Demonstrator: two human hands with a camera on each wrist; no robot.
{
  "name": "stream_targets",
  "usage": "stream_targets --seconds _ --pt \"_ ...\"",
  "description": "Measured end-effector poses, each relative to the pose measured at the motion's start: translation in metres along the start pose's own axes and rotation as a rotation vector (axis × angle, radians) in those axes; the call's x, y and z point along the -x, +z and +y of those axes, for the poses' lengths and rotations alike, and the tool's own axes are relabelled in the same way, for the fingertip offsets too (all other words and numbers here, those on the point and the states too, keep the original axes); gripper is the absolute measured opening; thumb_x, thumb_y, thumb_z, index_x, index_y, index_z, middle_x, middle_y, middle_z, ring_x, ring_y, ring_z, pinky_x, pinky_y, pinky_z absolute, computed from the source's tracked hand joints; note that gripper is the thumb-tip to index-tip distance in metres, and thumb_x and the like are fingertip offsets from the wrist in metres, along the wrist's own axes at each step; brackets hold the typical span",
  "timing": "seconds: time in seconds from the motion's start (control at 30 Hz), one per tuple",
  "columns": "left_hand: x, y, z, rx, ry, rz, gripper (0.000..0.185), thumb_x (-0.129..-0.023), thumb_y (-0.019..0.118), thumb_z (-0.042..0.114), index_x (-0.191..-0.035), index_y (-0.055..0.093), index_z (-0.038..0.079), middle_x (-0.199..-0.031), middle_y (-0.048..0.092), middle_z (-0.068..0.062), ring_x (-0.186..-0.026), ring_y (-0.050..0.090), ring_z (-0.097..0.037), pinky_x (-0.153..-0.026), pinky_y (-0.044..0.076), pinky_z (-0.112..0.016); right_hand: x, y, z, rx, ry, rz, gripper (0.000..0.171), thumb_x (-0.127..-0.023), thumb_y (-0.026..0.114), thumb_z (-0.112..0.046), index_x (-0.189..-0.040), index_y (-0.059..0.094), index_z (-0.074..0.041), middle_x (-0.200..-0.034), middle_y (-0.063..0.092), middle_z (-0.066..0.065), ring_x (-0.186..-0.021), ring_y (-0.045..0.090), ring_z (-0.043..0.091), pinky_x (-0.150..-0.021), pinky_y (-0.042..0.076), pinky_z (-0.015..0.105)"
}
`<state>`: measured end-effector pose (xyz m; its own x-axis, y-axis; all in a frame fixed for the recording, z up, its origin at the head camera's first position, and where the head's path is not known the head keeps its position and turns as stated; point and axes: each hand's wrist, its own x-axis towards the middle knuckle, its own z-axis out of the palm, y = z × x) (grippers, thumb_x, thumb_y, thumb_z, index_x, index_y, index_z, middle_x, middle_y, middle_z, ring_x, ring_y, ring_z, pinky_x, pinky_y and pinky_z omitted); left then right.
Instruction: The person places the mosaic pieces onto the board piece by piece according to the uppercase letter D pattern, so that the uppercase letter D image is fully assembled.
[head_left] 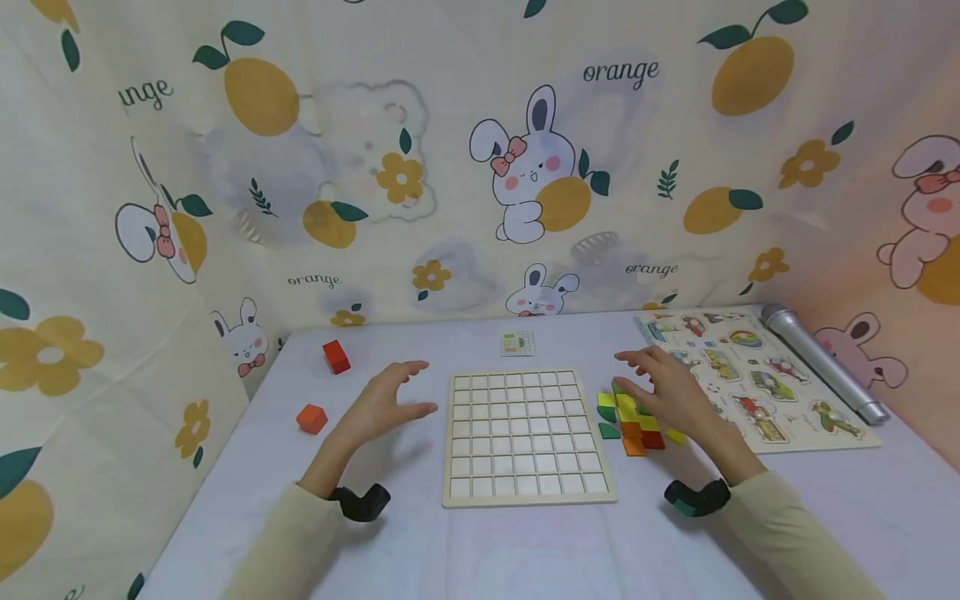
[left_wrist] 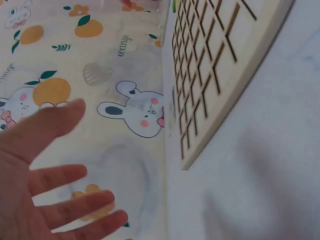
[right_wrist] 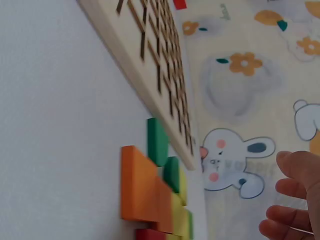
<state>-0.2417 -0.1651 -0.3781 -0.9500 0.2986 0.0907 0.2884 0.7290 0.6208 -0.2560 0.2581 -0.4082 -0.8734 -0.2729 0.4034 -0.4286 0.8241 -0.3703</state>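
A wooden grid board (head_left: 528, 437) with rows of square cells lies flat in the middle of the table. My left hand (head_left: 382, 404) hovers to its left, thumb and fingers spread apart, holding nothing. On the other side, my right hand (head_left: 667, 392) is held over a cluster of coloured tiles (head_left: 628, 412) in yellow, green, orange and red, and hides part of them. Its fingers are loosely bent with nothing between them. In the left wrist view the left hand (left_wrist: 60, 175) is apart from the board; the right wrist view shows the right hand (right_wrist: 295, 195) raised above the table.
Two red-orange blocks, one upper (head_left: 337, 357) and one lower (head_left: 311, 419), lie at the left. A small printed card (head_left: 517, 343) is behind the board. At the right are a picture puzzle board (head_left: 757, 379) and a silver cylinder (head_left: 825, 364). A patterned curtain (head_left: 450, 167) stands behind.
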Motion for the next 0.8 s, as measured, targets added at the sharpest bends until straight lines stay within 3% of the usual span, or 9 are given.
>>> stream_targets --seconds 0.13,0.33,0.8 --pt "-0.003 0.012 -0.005 0.064 0.000 -0.008 0.066 -0.080 0.074 0.029 -0.137 0.045 0.014 -0.133 0.049 -0.013 -0.121 0.045 -0.033 -0.092 0.043 -0.049 0.000 0.009 0.007 0.002 0.030 -0.009 0.042 -0.087 0.067 -0.028 -0.124 0.058 -0.009 -0.106 0.056 0.011 -0.089 0.053 0.027 -0.070 0.046 0.037" --pt "-0.010 0.026 -0.016 0.128 0.067 -0.058 0.068 -0.078 0.076 0.023 -0.137 0.044 0.014 -0.130 0.051 -0.014 -0.119 0.046 -0.030 -0.098 0.037 -0.049 -0.001 0.018 0.016 0.013 0.079 -0.032 0.043 -0.087 0.066 -0.031 -0.124 0.058 -0.010 -0.097 0.056 0.010 -0.081 0.049 0.022 -0.066 0.043 0.033" --pt "-0.018 0.042 -0.028 0.133 0.084 -0.105 0.074 -0.073 0.080 0.021 -0.137 0.044 0.012 -0.133 0.049 -0.011 -0.119 0.046 -0.028 -0.099 0.037 -0.047 -0.004 0.023 0.025 0.013 0.214 -0.150 0.049 -0.089 0.061 -0.040 -0.127 0.054 -0.011 -0.089 0.056 0.008 -0.074 0.048 0.020 -0.060 0.041 0.029"
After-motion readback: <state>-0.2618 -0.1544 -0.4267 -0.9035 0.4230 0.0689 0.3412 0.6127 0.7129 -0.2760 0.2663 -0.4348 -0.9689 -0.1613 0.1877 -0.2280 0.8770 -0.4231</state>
